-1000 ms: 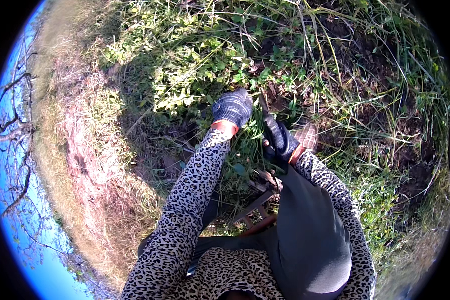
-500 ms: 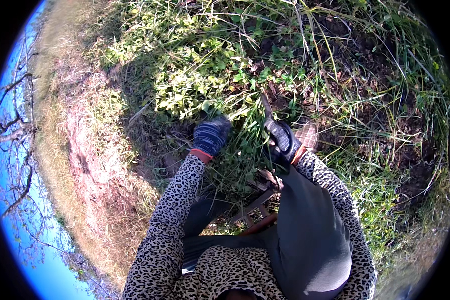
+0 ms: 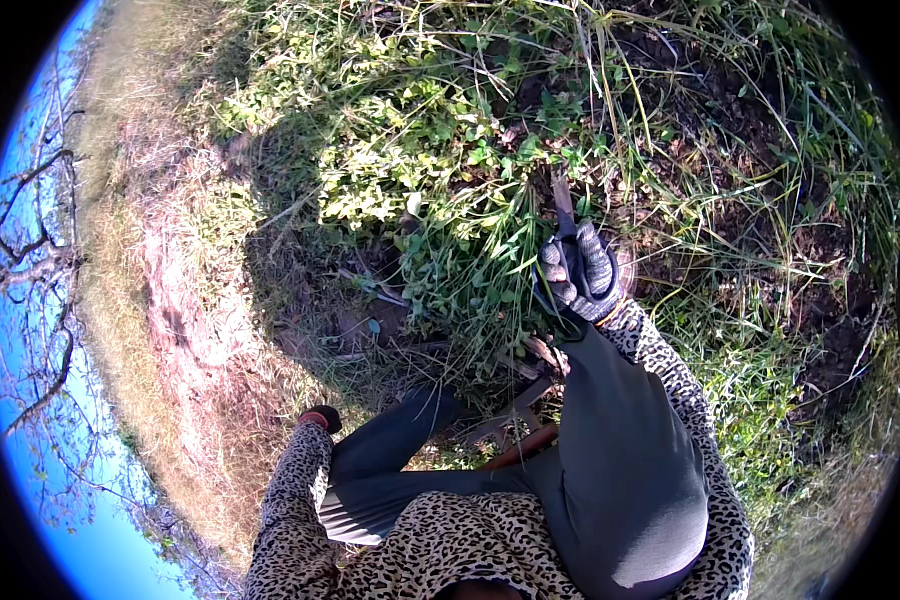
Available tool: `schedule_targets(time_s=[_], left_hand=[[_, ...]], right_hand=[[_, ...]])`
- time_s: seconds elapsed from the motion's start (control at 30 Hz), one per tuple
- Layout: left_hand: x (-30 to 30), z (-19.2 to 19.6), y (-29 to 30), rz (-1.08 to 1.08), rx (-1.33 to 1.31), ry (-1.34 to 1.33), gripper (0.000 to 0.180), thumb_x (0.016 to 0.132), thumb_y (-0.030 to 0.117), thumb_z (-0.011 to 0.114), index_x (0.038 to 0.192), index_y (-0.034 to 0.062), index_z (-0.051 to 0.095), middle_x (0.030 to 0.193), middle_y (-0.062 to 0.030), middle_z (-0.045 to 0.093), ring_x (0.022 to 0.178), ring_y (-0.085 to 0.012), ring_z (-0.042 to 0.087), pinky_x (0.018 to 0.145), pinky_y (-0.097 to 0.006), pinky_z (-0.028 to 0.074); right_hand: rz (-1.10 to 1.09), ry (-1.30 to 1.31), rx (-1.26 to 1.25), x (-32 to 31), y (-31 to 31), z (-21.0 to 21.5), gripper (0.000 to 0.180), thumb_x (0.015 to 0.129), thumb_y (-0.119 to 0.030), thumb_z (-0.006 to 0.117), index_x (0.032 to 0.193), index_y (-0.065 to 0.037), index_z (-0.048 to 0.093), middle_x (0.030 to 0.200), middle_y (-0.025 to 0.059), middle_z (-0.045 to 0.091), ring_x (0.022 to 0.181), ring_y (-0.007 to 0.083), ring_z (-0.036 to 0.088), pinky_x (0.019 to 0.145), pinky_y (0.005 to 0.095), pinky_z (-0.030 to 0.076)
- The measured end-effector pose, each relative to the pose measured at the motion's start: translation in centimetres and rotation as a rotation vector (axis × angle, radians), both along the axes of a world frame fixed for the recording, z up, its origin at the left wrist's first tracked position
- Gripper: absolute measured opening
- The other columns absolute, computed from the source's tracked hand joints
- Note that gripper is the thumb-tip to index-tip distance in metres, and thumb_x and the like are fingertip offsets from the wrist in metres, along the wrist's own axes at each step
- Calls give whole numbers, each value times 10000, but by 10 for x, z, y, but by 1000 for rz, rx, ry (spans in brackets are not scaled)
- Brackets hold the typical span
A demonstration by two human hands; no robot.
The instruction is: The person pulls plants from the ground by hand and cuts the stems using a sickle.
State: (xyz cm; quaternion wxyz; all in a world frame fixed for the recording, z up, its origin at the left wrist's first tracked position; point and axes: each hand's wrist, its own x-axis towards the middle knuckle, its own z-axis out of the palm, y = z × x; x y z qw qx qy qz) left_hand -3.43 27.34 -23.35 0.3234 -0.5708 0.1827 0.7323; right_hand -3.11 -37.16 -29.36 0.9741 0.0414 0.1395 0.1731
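My right hand [image 3: 578, 268], in a dark glove with grey fingers, is closed around a hand tool with a narrow, flat, dark blade [image 3: 562, 200]. The blade points away from me, over leaves and soil. Just left of that hand lies a tangle of long green grass and leafy stems [image 3: 465, 265]. My left hand [image 3: 322, 416], gloved with an orange-red cuff, is drawn back beside my left knee, well apart from the plants. It is small and dark in the shade, and its fingers cannot be made out.
Leafy low plants [image 3: 400, 170] grow ahead, with tall grass [image 3: 710, 230] to the right. Between my legs is a low seat or frame with a reddish-brown part [image 3: 525, 445]. A bare reddish path [image 3: 185, 310] runs at left, with leafless branches [image 3: 45, 265] beyond.
My left hand has left the grass and moved back to beside my left knee. My right hand has turned, with the tool still in it, and shifted slightly right.
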Motion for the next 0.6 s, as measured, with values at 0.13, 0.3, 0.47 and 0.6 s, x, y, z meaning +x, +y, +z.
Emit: schedule_targets(time_s=[0.13, 0.3, 0.47, 0.6], left_hand=[[57, 35, -144, 284, -388, -866, 615, 836, 505, 623, 1262, 63, 578, 1250, -194, 596, 1162, -344, 568, 981, -434, 449], [115, 53, -323, 301, -1207, -1110, 294, 876, 314, 629, 1086, 111, 663, 976, -146, 680, 888, -350, 646, 797, -437, 513], [156, 4, -442, 241, -1157, -1061, 333, 864, 362, 583, 1130, 165, 621, 1085, -127, 645, 957, -337, 620, 843, -457, 491], [161, -40, -482, 29, -1050, -1063, 412, 874, 339, 551, 1247, 165, 572, 1194, -118, 628, 1053, -334, 607, 947, -447, 454]], right_hand=[[-40, 3, -121, -10, -6, -8, 474, 935, -528, 511, 1053, -76, 589, 794, 74, 625, 618, 181, 571, 418, 247, 440], [31, 64, -277, -3, 0, 16, 477, 951, -517, 496, 1064, -57, 556, 807, 71, 632, 617, 169, 570, 515, 255, 449], [191, 29, -793, 4, 7, 11, 491, 946, -572, 469, 894, -85, 507, 633, 18, 499, 496, 126, 467, 451, 272, 378], [281, 93, -739, 2, 10, 11, 444, 940, -569, 484, 895, -127, 492, 631, 19, 505, 471, 120, 458, 416, 273, 355]])
